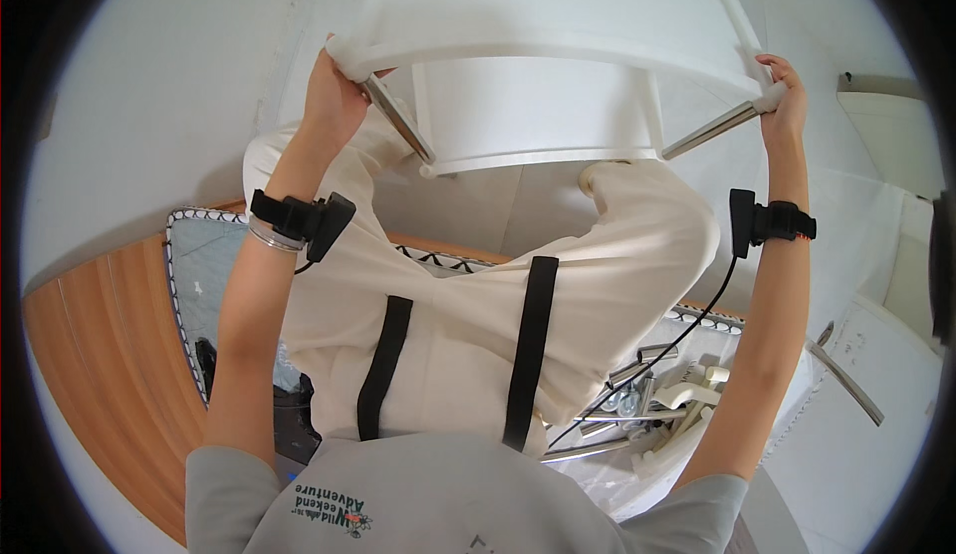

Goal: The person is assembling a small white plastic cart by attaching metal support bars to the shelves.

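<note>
A white plastic shelf rack spans the space between my hands, its upper shelf panel [558, 11] tilted toward me. A lower white panel [538, 106] shows beneath it, joined by a left metal tube [400, 121] and a right metal tube [712, 129]. My left hand [335, 101] is wrapped round the left corner of the upper panel, where the tube meets it. At the opposite corner, my right hand [788, 101] grips the panel's edge and tube joint, fingers curled over the top. The far side of the rack runs out of view.
Between my spread knees lies pale floor. Loose metal tubes and white plastic parts [652, 395] lie in a pile to my right, near another single tube [846, 385]. A wooden board [110, 345] lies at the left, beside a grey-blue mat [204, 265] with patterned trim.
</note>
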`<action>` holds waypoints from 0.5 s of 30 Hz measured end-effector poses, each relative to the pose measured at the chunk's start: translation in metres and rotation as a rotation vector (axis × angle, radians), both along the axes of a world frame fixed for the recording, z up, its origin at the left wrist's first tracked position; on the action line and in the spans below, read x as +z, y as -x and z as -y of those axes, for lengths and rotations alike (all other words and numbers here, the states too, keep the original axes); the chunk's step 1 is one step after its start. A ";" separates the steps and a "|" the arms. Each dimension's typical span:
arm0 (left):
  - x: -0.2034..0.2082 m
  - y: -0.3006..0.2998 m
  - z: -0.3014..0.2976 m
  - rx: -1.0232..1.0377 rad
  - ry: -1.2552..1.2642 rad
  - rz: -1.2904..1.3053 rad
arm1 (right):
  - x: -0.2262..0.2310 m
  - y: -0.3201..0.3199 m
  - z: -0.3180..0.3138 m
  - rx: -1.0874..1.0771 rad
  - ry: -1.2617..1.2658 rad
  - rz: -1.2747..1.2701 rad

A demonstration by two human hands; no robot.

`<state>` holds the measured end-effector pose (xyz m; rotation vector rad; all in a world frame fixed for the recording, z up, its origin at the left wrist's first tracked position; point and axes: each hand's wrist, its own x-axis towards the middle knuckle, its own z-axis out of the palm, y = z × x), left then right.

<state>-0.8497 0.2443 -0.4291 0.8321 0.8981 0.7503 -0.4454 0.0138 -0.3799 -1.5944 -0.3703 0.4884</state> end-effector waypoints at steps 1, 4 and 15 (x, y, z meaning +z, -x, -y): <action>0.000 0.000 -0.003 0.035 0.068 0.046 | 0.003 0.004 0.000 0.017 -0.019 -0.019; 0.005 0.001 -0.012 0.068 0.129 0.089 | -0.002 0.001 0.001 0.046 -0.035 -0.024; 0.064 0.014 0.010 -0.093 -0.089 0.365 | -0.008 -0.006 0.007 -0.080 -0.200 -0.111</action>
